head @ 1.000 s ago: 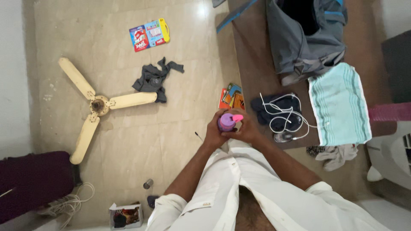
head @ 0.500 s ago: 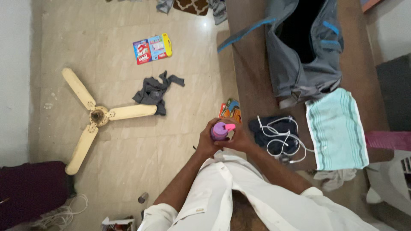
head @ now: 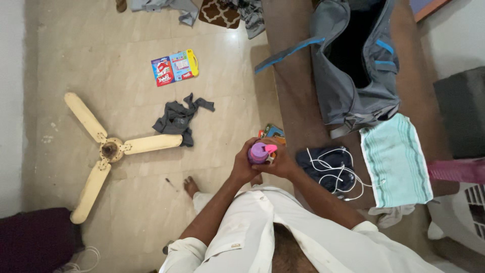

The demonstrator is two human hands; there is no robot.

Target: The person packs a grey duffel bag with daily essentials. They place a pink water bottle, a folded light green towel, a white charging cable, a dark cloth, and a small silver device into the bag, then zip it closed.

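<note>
Both hands, left hand [head: 244, 166] and right hand [head: 281, 163], clasp a purple bottle [head: 258, 153] upright between them at chest height (pink cap toward the right), near the open grey duffel bag [head: 353, 76].

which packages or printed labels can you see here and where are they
Flat packet: on the floor, upper left of centre; rectangular, red, light blue and yellow panels.
Small printed package: on the floor at the bench edge, just above the hands; orange and teal, partly hidden.
No screens or signs in view.
</note>
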